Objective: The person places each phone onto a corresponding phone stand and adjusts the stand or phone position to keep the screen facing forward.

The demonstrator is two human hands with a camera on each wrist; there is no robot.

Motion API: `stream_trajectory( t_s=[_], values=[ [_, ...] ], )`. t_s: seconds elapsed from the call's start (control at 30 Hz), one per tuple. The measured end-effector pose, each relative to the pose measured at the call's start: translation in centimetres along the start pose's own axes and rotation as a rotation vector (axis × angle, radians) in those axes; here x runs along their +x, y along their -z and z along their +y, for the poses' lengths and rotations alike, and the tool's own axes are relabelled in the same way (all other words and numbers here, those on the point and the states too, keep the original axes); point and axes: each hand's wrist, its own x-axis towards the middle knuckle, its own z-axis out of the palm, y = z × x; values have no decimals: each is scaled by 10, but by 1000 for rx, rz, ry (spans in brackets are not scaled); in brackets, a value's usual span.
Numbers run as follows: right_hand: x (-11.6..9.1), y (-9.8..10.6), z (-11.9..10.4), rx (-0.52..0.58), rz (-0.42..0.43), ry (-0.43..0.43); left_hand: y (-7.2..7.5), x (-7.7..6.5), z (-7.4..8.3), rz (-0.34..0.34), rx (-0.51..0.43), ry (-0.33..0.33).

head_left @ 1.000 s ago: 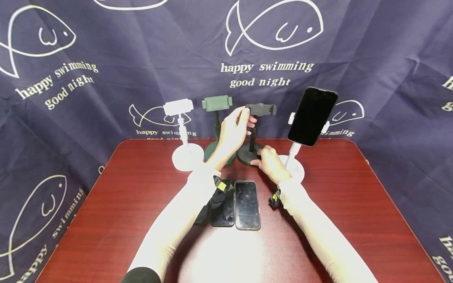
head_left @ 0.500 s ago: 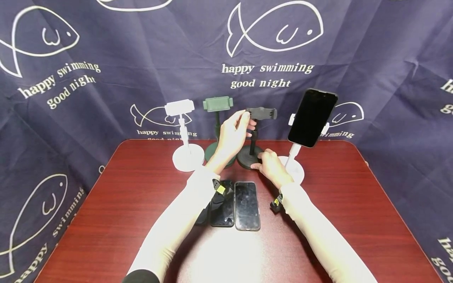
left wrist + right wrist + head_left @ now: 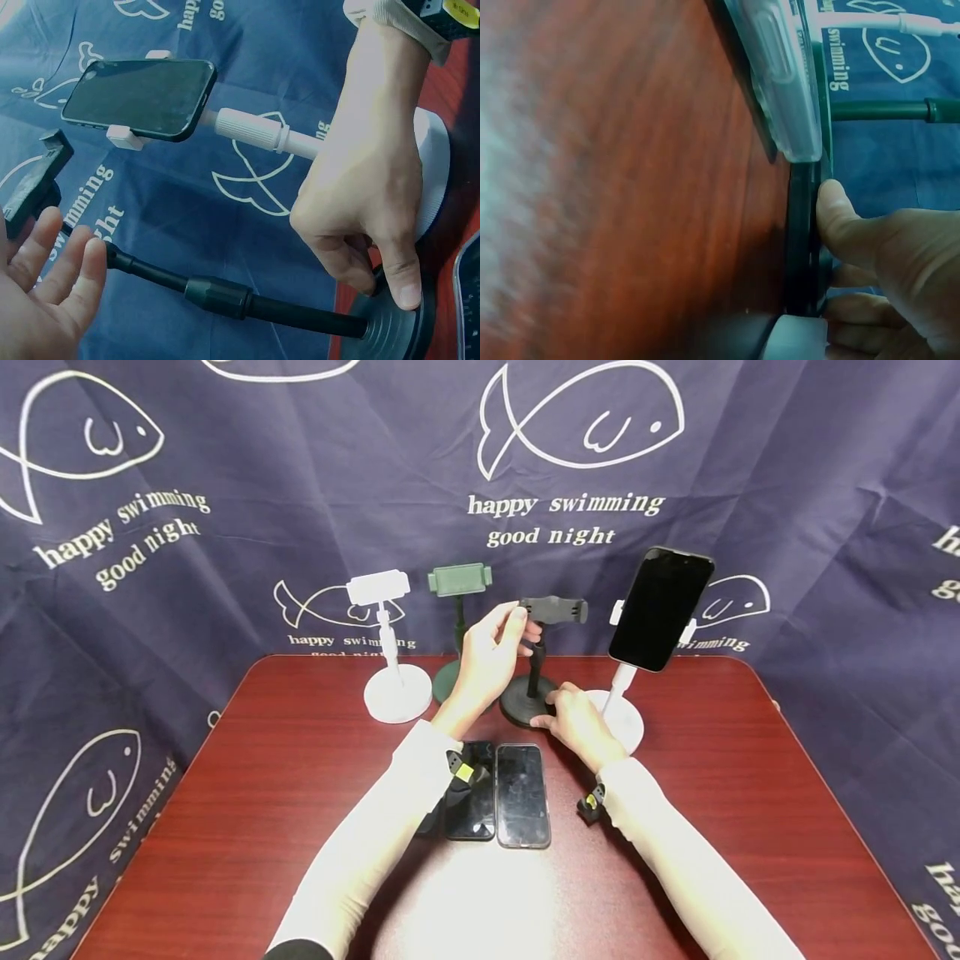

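A black phone stand (image 3: pixel 536 670) with a round base stands in the middle of the row. My left hand (image 3: pixel 487 656) pinches the left end of its clamp head (image 3: pixel 557 610), thumb in front; the left wrist view cuts off that contact. Down at the base (image 3: pixel 386 319), my right hand (image 3: pixel 581 724) grips the right edge. In the right wrist view the thumb (image 3: pixel 840 217) presses on the base rim and the other fingers are partly hidden. To the right is a white stand (image 3: pixel 624 679) holding a black phone (image 3: pixel 663 608), tilted.
A green stand (image 3: pixel 460 581) and another white stand (image 3: pixel 397 693) stand to the left, with no phones in their clamps. Several phones lie in front, including a clear-cased phone (image 3: pixel 523 796) and a black phone (image 3: pixel 471 810) partly under my left wrist. A patterned cloth hangs behind the table (image 3: pixel 247 827).
The black stand has slid a little toward me, its clamp head now lower in the head view. Both hands have moved along with it, keeping their hold.
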Motion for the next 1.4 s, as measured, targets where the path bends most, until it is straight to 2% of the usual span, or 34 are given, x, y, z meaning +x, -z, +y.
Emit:
stream_trajectory(
  t_s=[0.23,0.63,0.83,1.07,1.17,1.23,1.4],
  values=[
    [-9,0,-5,28,-5,-7,3,-6,-2,-15,9,-37],
    [-12,0,-6,41,-16,-31,5,-10,-3,-23,6,-59],
    [-14,-4,-4,64,-3,-23,4,-12,-6,-4,-18,-77],
    [-16,-4,-4,76,-6,-28,3,-11,-18,16,-39,-95],
    [-18,-3,-5,59,-19,-25,3,-13,-16,17,-40,-104],
    [-19,-2,-7,52,-23,-21,4,-16,-7,18,-33,-93],
    [-19,-1,-7,45,-27,-24,4,-17,-5,7,-53,-84]
  ],
)
